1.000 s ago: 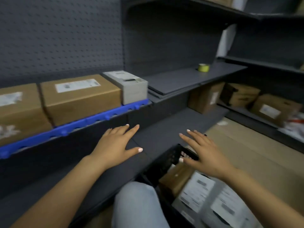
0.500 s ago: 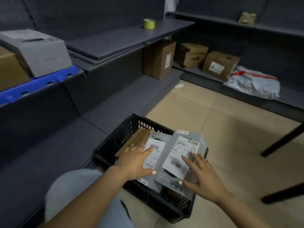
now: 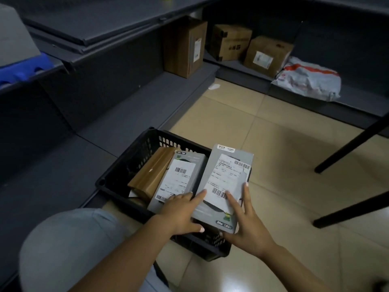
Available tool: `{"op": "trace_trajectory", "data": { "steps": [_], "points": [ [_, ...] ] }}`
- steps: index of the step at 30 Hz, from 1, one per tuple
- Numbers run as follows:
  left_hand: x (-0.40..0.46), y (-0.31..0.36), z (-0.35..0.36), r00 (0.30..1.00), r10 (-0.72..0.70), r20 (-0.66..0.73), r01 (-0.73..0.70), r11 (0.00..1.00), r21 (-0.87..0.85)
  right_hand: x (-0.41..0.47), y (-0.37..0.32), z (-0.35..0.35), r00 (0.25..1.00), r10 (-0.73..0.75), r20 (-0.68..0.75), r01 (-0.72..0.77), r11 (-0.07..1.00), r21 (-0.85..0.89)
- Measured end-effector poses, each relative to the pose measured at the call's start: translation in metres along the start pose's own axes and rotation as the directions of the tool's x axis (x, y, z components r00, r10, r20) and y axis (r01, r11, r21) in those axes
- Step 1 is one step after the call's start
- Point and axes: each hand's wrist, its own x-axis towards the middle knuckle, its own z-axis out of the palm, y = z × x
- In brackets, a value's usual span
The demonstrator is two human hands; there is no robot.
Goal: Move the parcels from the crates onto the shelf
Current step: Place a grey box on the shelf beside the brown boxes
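A black plastic crate (image 3: 124, 162) stands on the floor by the dark shelf (image 3: 126, 114). Inside it lie a brown parcel (image 3: 151, 173) and a flat grey labelled parcel (image 3: 185, 163). A second flat grey parcel (image 3: 228, 163) with a white label is tilted above the crate's right rim. My left hand (image 3: 181, 213) pinches its lower left edge, fingers on top and thumb below. Around its lower right corner my right hand (image 3: 250, 226) grips, with fingers spread across the label.
Brown boxes (image 3: 183, 45) (image 3: 267, 55) and a white plastic mailer (image 3: 309, 81) sit on the lowest shelves. A blue tray (image 3: 23, 66) with a grey box (image 3: 14, 39) is on the upper left shelf. Black furniture legs (image 3: 353, 144) stand on the tiled floor to the right. My knee (image 3: 69, 245) is beside the crate.
My view swung down from the shelf to the crate. Both hands came down onto the right grey parcel, took hold of it and raised its near end.
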Motion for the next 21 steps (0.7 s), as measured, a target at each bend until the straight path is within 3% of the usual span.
{"op": "trace_trajectory", "data": {
  "steps": [6, 13, 17, 21],
  "points": [
    [0.003, 0.018, 0.0, 0.998, 0.046, -0.042, -0.048, 0.998, -0.048, -0.01, 0.004, 0.001, 0.997, 0.071, 0.01, -0.071, 0.996, 0.051],
    [-0.008, 0.018, -0.019, 0.977, 0.049, -0.21, -0.083, 0.984, -0.158, 0.004, -0.021, -0.028, 0.992, 0.031, -0.126, -0.005, 0.979, 0.205],
    [-0.027, 0.021, -0.049, 0.907, 0.037, -0.42, -0.139, 0.966, -0.216, 0.023, -0.056, -0.068, 0.973, -0.054, -0.223, 0.087, 0.987, 0.139],
    [-0.065, 0.017, -0.092, 0.784, -0.019, -0.62, -0.173, 0.953, -0.248, 0.046, -0.105, -0.104, 0.955, -0.139, -0.261, 0.169, 0.981, 0.098]
  ]
}}
